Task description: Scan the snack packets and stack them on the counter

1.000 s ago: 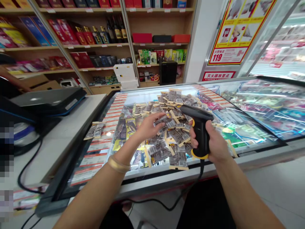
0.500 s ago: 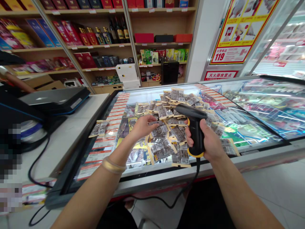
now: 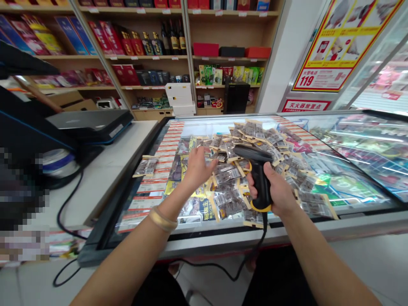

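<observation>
My right hand (image 3: 282,191) is wrapped round the handle of a black and yellow barcode scanner (image 3: 262,180), its head pointing left over the packets. My left hand (image 3: 198,165), bare of any visible object, hovers at the left side of the pile with thumb and fingers apart. Below both hands, small clear snack packets (image 3: 227,173) with dark contents and cream edges lie heaped on the glass top of a display freezer (image 3: 188,227). One separate packet (image 3: 145,165) rests on the price-label strip at the left. The scanner and right hand hide part of the heap.
The scanner's black cable (image 3: 234,274) hangs over the freezer's front edge. A counter (image 3: 105,170) with a dark flat device (image 3: 92,125) adjoins on the left. Shelves of boxes and bottles (image 3: 174,38) stand behind, and a red and yellow poster (image 3: 338,46) hangs at right.
My left hand has lifted a little from the packets and its fingers have spread. The scanner has shifted slightly down and left over the pile. The view has turned a little left.
</observation>
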The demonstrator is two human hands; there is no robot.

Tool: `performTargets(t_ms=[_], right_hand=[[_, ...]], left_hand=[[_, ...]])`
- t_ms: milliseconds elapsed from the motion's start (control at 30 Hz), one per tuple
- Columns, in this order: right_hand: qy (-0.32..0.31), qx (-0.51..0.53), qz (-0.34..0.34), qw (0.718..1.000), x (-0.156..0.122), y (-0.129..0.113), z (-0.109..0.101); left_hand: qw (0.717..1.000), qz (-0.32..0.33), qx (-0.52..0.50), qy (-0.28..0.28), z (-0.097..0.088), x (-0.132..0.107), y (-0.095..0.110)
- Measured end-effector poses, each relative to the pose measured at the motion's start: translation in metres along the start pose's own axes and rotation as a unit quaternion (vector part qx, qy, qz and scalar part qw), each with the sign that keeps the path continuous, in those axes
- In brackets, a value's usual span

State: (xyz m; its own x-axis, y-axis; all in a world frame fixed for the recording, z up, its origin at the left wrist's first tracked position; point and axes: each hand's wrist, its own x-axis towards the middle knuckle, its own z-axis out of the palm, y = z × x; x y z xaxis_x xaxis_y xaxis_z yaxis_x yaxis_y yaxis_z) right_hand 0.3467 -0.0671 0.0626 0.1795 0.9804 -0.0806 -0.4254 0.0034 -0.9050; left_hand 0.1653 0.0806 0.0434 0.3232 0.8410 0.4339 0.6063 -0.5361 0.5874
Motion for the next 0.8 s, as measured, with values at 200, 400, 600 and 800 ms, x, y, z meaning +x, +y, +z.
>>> performTargets(t_ms=[200,400,600,800], right_hand=[[-0.074,-0.022,0.021,0.997,0.023,0.012,0.054],[-0.138,-0.032,0.082,0.987,0.051,0.041,0.124],[-0.160,-0.050,0.119,0.979,0.058,0.076,0.130],[-0.156,-0.045,0.142,0.976,0.054,0.083,0.116]], left_hand=[[0.988,-0.093,0.081,0.090,-0.072,0.004,-0.072],[0.939,-0.268,0.208,0.065,-0.114,-0.009,-0.123],[0.934,-0.262,0.240,-0.023,-0.096,-0.013,-0.139],[0.956,-0.202,0.200,-0.071,-0.095,-0.011,-0.138]])
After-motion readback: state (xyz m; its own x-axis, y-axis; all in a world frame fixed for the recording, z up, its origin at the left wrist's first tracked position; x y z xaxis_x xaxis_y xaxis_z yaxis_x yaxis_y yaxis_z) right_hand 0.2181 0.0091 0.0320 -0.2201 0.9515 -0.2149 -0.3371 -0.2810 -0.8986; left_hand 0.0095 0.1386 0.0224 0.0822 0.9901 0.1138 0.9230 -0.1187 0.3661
